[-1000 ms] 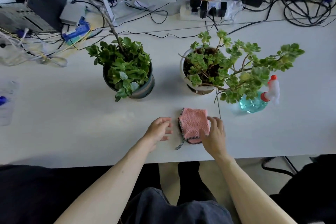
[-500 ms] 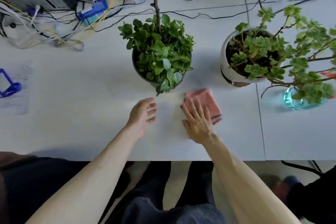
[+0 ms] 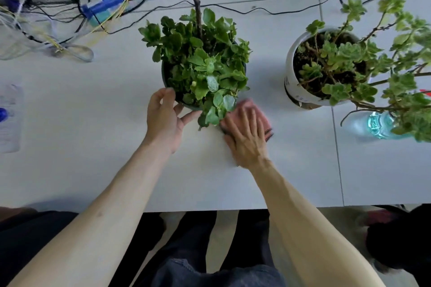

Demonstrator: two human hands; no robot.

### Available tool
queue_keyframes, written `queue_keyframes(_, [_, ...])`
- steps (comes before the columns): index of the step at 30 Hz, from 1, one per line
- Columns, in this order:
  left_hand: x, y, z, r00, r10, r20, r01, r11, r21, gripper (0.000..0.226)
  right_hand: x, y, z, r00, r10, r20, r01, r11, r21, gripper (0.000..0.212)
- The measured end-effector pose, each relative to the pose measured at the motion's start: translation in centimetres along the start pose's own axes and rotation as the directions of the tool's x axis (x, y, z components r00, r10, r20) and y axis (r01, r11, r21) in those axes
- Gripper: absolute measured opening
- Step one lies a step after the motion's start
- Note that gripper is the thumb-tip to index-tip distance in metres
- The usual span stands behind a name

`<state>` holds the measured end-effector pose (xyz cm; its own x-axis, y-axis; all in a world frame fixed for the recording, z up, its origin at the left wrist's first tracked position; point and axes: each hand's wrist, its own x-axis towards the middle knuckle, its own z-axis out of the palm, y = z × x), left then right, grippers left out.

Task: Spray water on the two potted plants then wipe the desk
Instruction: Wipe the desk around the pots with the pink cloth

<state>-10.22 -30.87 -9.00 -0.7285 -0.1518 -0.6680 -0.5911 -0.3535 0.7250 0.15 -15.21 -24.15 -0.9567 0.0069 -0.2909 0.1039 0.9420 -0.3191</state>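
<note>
At the upper left of the frame, a tangle of cables (image 3: 46, 28) and a blue part (image 3: 102, 6) are seen on the white table (image 3: 70, 147), nearer the left edge than half a second ago, since the view has been shifted. Left of centre, the left hand (image 3: 164, 119) has been brought from the bare table up to the dark pot (image 3: 184, 102) of the leafy plant (image 3: 200, 63); its grip is wrapped around the pot's near rim, fingers on the left side and thumb under the front edge. Just right of it, the right hand (image 3: 247, 135) is pressed flat, fingers spread apart, on the pink cloth (image 3: 263, 121), which is blurred and lies on the table just in front of that pot, closer to it than before. Further right, the white pot (image 3: 296, 84) with the trailing plant (image 3: 373, 70) stands well apart from the dark pot. At the right edge, the teal spray bottle (image 3: 380, 123) is seen behind the trailing leaves, its red part barely visible.
</note>
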Motion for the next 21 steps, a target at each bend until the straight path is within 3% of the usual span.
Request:
queue_keyframes(4, [1.0, 0.5, 0.6, 1.0, 0.026, -0.01, -0.025, 0.999, 0.028, 0.008, 1.7, 0.8, 0.3, 0.974, 0.219, -0.059, -0.218, 0.976, 0.019, 0.067])
queue_keyframes(7, [2.1, 1.2, 1.8, 0.999, 0.041, -0.001, -0.04, 0.997, 0.065, 0.01, 2.2, -1.4, 0.7, 0.965, 0.243, -0.103, -0.238, 0.97, 0.054, 0.063])
queue_keyframes(10, [3.0, 1.6, 3.5, 0.999, 0.037, 0.013, -0.038, 0.997, 0.07, 0.009, 1.1, -5.7, 1.8, 1.0, -0.004, 0.009, 0.003, 0.999, 0.049, 0.056])
queue_keyframes(12, [3.6, 1.7, 4.4, 0.999, 0.045, 0.018, -0.046, 0.996, 0.074, 0.011, -0.9, -8.6, 3.3, 0.977, -0.201, 0.073, 0.198, 0.979, 0.051, 0.055])
queue_keyframes(15, [4.5, 2.0, 5.6, 0.999, 0.015, 0.042, -0.017, 0.999, 0.037, 0.012, -1.4, -7.2, 3.7, 0.928, -0.351, 0.124, 0.351, 0.936, 0.023, 0.056])
queue_keyframes(18, [5.5, 2.4, 6.5, 0.999, -0.014, 0.042, 0.013, 1.0, 0.026, 0.013, 0.9, -3.0, 2.3, 0.969, -0.244, -0.045, 0.244, 0.97, 0.008, 0.05])
queue_keyframes(21, [6.6, 2.8, 7.1, 0.998, -0.03, 0.059, 0.026, 0.998, 0.062, 0.014, 3.5, -1.2, 1.2, 0.988, 0.046, -0.145, -0.034, 0.996, 0.088, 0.051])
